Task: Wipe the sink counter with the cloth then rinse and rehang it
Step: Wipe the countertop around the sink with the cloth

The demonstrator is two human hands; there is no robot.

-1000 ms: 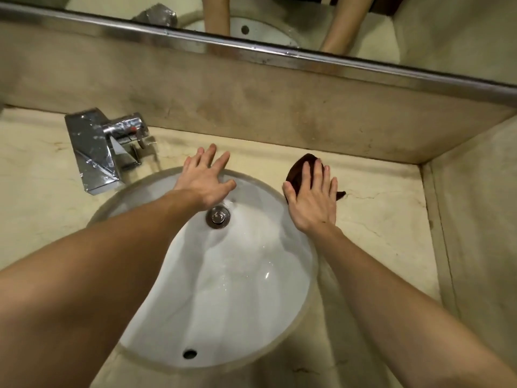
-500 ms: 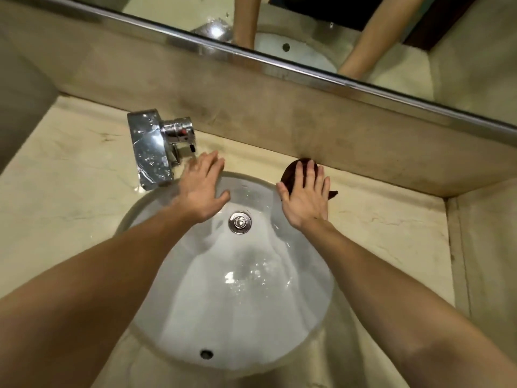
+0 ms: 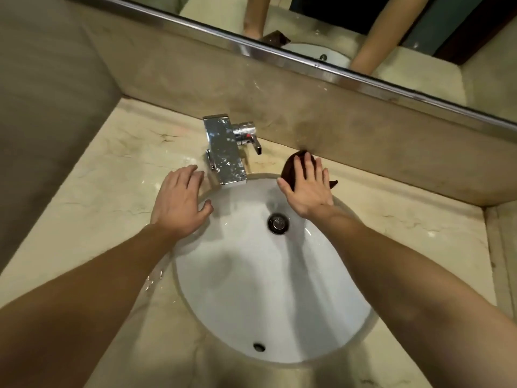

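Head view.

Setting: a beige marble counter [image 3: 98, 191] with a white oval sink [image 3: 265, 317] sunk into it, a stone backsplash [image 3: 363, 141] along the back edge and a mirror [image 3: 335, 29] above that. A side wall closes off each end.

Fittings: a chrome tap [image 3: 225, 152] at the back edge, left of centre, with its spout over the sink rim. The drain [image 3: 277, 223] is in the back half of the bowl and the overflow hole [image 3: 258, 346] is near the front.

Cloth [image 3: 289, 169]: dark brown and bunched. It lies on the counter's back edge just right of the tap, touching the backsplash, with a small tip showing past your little finger.

Right hand [image 3: 307, 189]: your palm is down on the cloth. The fingers [image 3: 307, 166] are straight and close together, pressing the cloth rather than gripping it.

Left hand [image 3: 179, 203]: it lies flat on the counter at the sink's back-left rim, just beside the tap. The fingers [image 3: 190, 175] are loosely spread and hold nothing; the thumb reaches over the rim.

Water: drops [image 3: 152, 278] sit on the counter at the sink's left rim, under your left forearm.

Progress: you appear to be mid-wipe along the back edge. The wet patch on the left suggests that side is not yet wiped. The front edge is mostly out of view, so you cannot tell its state. Rinsing and rehanging are not yet done, and no hook or rail is in view.
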